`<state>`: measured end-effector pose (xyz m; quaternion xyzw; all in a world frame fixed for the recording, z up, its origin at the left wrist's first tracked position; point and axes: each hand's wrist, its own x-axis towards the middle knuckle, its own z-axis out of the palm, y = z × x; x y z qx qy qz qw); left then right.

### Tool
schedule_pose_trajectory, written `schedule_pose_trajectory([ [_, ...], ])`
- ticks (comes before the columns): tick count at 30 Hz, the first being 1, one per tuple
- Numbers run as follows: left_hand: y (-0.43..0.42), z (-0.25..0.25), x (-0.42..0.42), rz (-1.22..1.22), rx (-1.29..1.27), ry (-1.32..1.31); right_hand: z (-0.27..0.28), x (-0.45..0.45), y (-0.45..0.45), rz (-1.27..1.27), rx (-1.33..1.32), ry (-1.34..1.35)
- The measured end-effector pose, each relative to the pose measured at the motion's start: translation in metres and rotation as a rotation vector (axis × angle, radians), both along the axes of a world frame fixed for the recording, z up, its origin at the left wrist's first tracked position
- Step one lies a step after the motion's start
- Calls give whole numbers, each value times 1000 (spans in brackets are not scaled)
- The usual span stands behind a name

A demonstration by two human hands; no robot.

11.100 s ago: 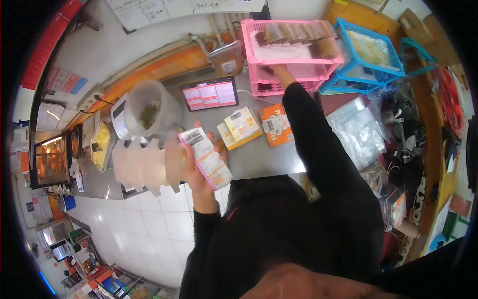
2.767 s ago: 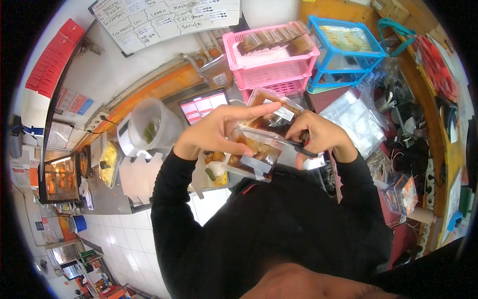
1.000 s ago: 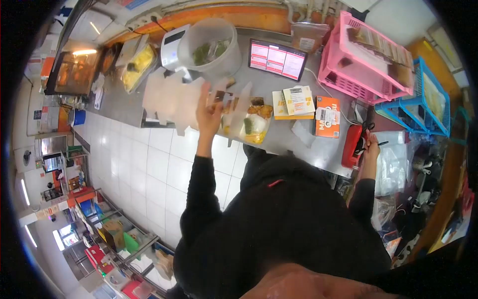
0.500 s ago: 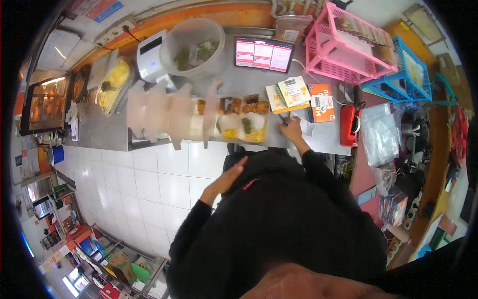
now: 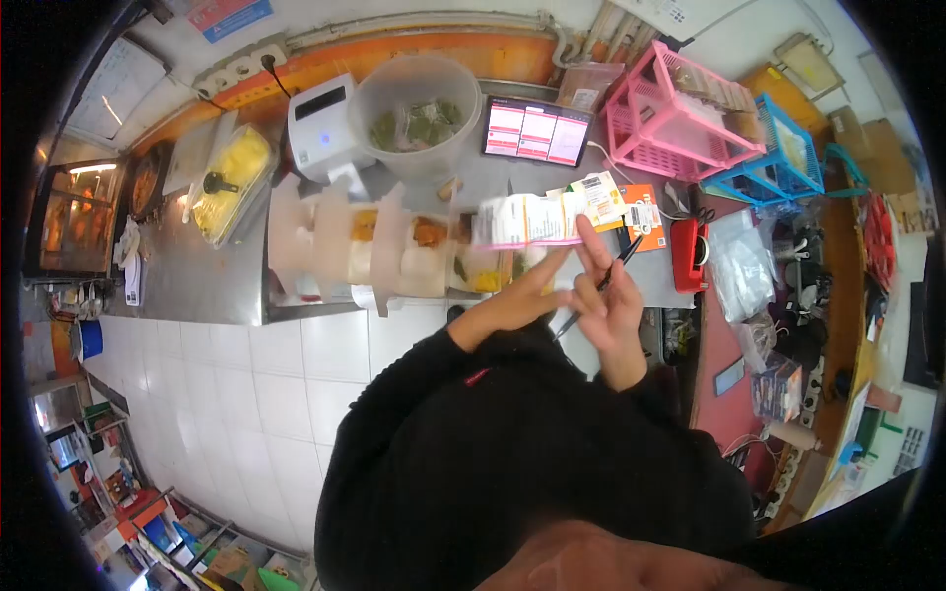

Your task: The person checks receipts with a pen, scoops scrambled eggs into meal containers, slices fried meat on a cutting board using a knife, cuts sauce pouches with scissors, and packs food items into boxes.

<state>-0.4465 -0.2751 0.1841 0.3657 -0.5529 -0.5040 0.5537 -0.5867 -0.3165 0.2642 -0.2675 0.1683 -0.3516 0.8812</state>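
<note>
Right hand (image 5: 613, 313) is closed around a dark pen (image 5: 626, 254), its shaft slanting across the bent fingers, while the index finger stretches up to the right end of a printed slip (image 5: 527, 219). The left hand (image 5: 514, 303) reaches in from the side, fingers straight and angled toward the slip's lower, pink edge; whether they pinch it or merely lie beneath it, I cannot tell. The slip is in the air above the front part of the counter (image 5: 232, 281), over the right end of the row of food boxes (image 5: 387, 241) along its front edge and just left of the orange box (image 5: 641, 193).

I would judge the slip very light and limp (its left end is blurred), possibly a few layers thick, smooth and easily creased. A flat pinch at the right end or along the pink edge should suit it, clear of the print. Both wrists sit near the body, forearms low; the right palm is turned partly upward, the left shows its back, and the fingertips come close together.
</note>
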Motion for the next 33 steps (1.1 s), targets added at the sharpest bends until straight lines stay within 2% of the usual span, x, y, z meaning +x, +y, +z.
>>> schedule_pose_trajectory([
  [2,-11,26,5,208,-57,375,5,9,14,-26,-38,71],
  [4,-17,99,18,493,-158,742,1,13,26,-5,-109,160],
  [7,-7,124,53,379,-142,805,1,20,32,-85,-363,358],
  [8,-1,129,66,210,-102,760,1,26,28,-197,-560,443],
  [10,8,138,88,-117,-25,659,27,33,30,-293,-558,507],
  [13,19,148,82,-276,104,843,41,35,23,-106,-673,482],
  [14,21,151,82,-316,135,798,44,33,19,24,-866,569],
  [17,16,152,73,-248,18,859,41,42,21,142,-776,635],
  [18,18,158,68,-184,-13,893,47,48,24,121,-663,592],
  [21,22,161,53,-53,-101,952,64,52,25,66,-607,481],
  [24,18,146,47,-86,-208,1012,68,45,18,173,-680,584],
  [27,16,146,45,-65,-304,1055,57,34,8,245,-616,396],
  [30,21,148,48,-8,-235,1006,69,25,-11,-26,-972,454],
  [31,22,149,48,-7,-238,1006,71,17,-23,-31,-1031,542],
  [32,24,149,48,-7,-239,1006,73,6,-35,8,-1010,543],
  [33,24,150,47,-9,-239,1006,83,-4,-39,5,-871,525],
])
